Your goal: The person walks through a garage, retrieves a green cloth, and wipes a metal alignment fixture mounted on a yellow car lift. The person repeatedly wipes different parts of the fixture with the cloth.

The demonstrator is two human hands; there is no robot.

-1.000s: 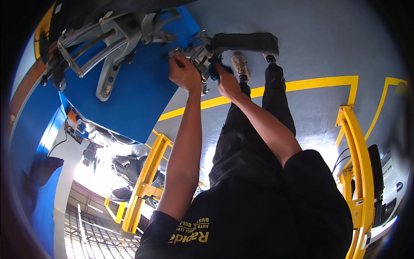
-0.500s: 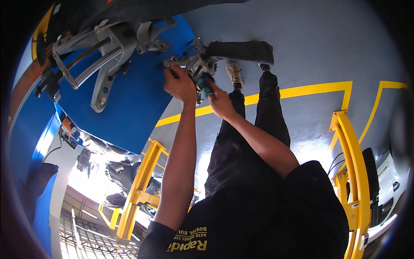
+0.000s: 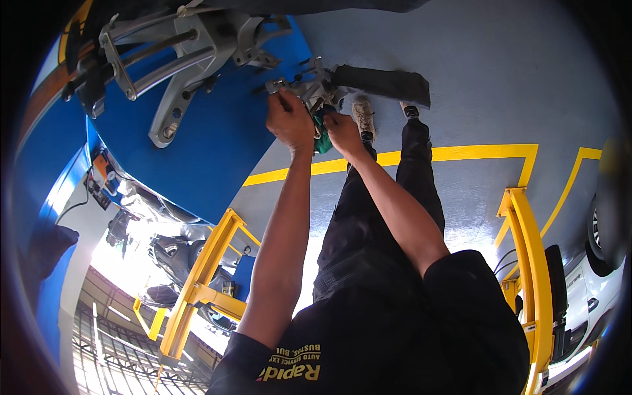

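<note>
Gripping metal part [image 3: 309, 89]: left hand [image 3: 289, 122] closed on it; right hand [image 3: 342, 130] clutching green tool [image 3: 322, 135] just beside.

- The shirt [image 3: 408, 342] was black and short-sleeved, with yellow lettering at its lower hem.
- The trousers [image 3: 375, 217] were black and long.
- The shoes [image 3: 363, 117] were pale and worn-looking.
- Both forearms were bare; the left hand [image 3: 289, 122] and right hand [image 3: 343, 131] wore no gloves.
</note>
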